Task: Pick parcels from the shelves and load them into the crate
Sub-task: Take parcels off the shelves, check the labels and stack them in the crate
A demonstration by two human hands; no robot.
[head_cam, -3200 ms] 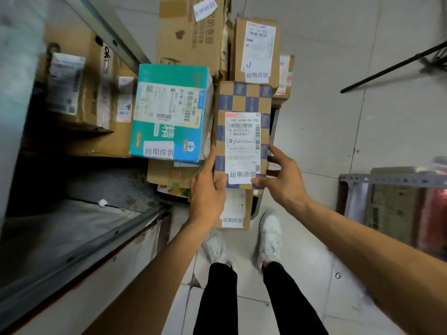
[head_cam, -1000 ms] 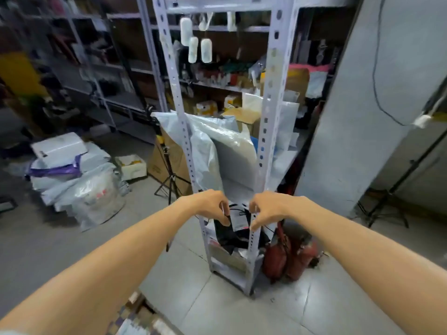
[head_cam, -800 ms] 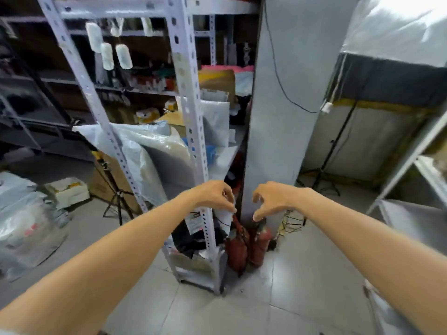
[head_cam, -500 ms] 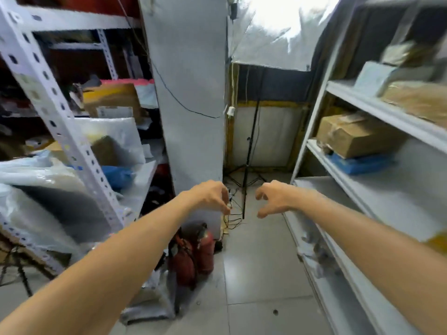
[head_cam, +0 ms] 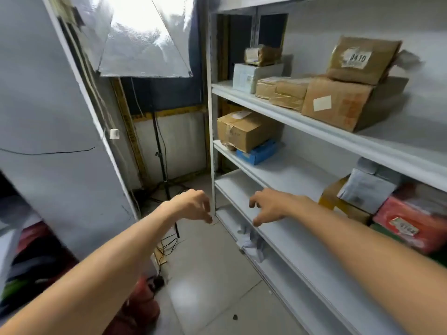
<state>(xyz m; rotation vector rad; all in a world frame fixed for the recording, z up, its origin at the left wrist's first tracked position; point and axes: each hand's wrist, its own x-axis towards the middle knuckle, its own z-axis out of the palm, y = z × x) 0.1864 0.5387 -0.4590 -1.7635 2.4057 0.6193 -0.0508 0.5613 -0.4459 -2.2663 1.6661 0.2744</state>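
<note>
Left hand [head_cam: 193, 205] and right hand [head_cam: 271, 205] are held loosely curled, empty, toward the shelves [head_cam: 285, 117]; the cardboard box [head_cam: 242, 130] probably must be gripped next

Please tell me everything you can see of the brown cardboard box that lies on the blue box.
The brown cardboard box is closed, taped, dented at the near corner, with a pale label on top. It lies on a flat blue box at the far end of a white shelf. Nothing else touches it.
</note>
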